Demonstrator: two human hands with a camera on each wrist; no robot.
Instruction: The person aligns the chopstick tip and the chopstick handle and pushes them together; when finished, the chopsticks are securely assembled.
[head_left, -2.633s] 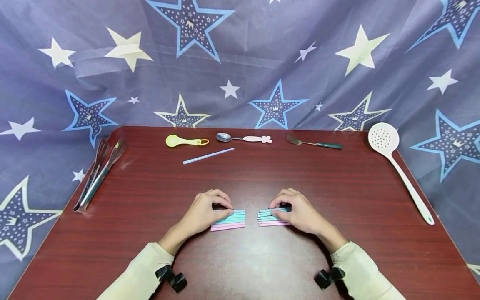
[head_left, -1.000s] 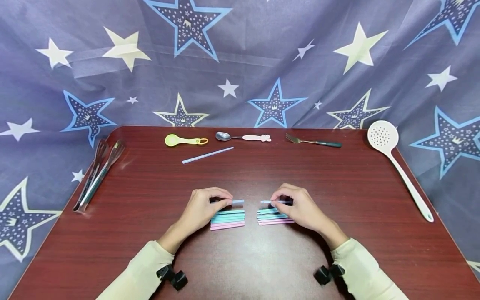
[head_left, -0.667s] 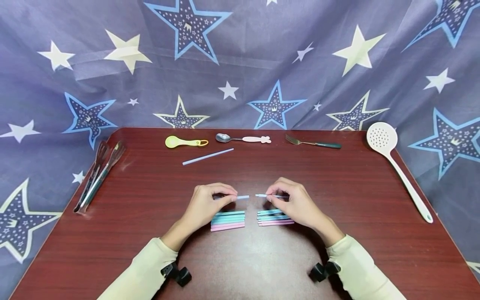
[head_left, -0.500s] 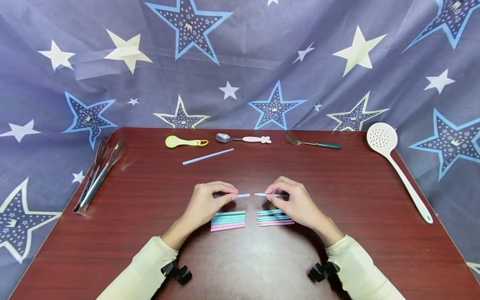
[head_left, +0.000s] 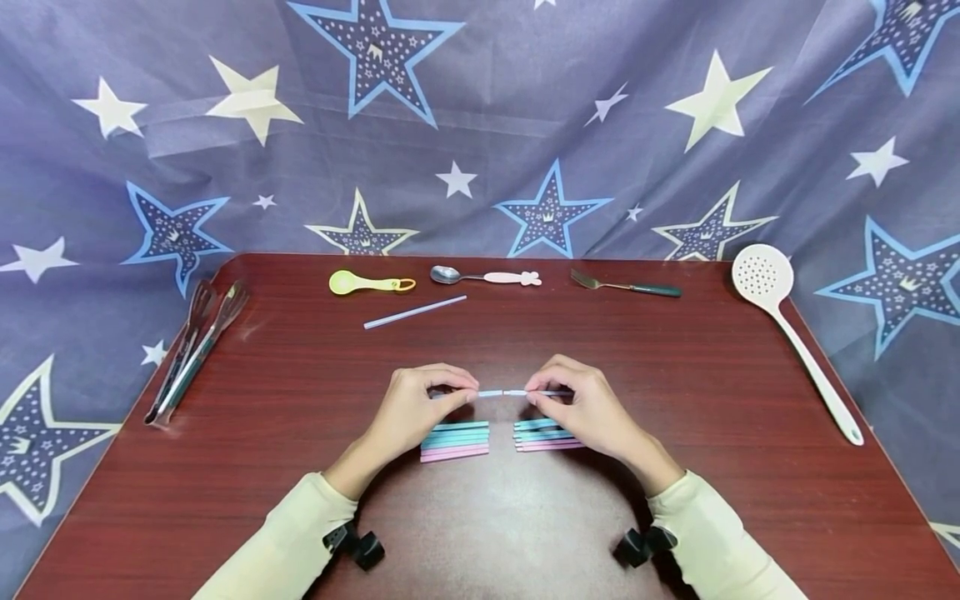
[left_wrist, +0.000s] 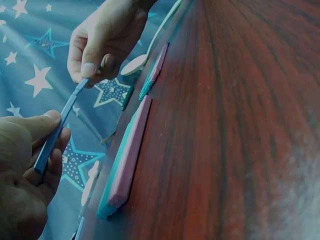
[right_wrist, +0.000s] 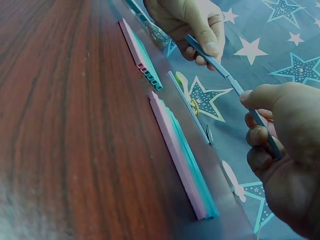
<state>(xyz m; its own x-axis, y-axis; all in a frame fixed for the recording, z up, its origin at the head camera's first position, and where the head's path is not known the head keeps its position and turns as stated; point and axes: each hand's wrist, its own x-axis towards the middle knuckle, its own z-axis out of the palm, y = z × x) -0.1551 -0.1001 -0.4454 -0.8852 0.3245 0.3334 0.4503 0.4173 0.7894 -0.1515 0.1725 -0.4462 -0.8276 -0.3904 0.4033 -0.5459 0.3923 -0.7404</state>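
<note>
Head view: left hand (head_left: pixel 416 408) pinches a short pale-blue straw piece (head_left: pixel 489 392) between thumb and fingers; right hand (head_left: pixel 585 408) pinches a second pale-blue straw piece (head_left: pixel 517 392) the same way. The two pieces are held level above the bench (head_left: pixel 675 400), tips meeting end to end between the hands. Below the left hand lies a left stack of straw pieces (head_left: pixel 455 439), teal on the far side, pink on the near side; just right of it, apart by a small gap, a right stack of straw pieces (head_left: pixel 536 435) partly under the right hand. Far side of bench: long pale straw (head_left: pixel 415 312) lying loose, yellow spoon (head_left: pixel 360 284), metal spoon with pink handle (head_left: pixel 487 276), fork with dark green handle (head_left: pixel 626 286). White skimmer (head_left: pixel 795 333) along the right edge, tongs (head_left: pixel 193 350) at the left edge. Star-print cloth (head_left: pixel 480 125) behind.

Left wrist view: left hand (left_wrist: pixel 25 180) curled round its blue piece (left_wrist: pixel 52 137), thumb on top; right hand (left_wrist: pixel 107 37) pinches the other piece at the joint. Pink and teal stack (left_wrist: pixel 127 155) flat on the bench below.

Right wrist view: right hand (right_wrist: pixel 282 165) fingers curled round its piece (right_wrist: pixel 260 120); left hand (right_wrist: pixel 192 22) pinches the far piece (right_wrist: pixel 207 55). The pieces form one line, touching at the tips. Both stacks lie on the bench, nearer one (right_wrist: pixel 182 160) and farther one (right_wrist: pixel 140 52).
</note>
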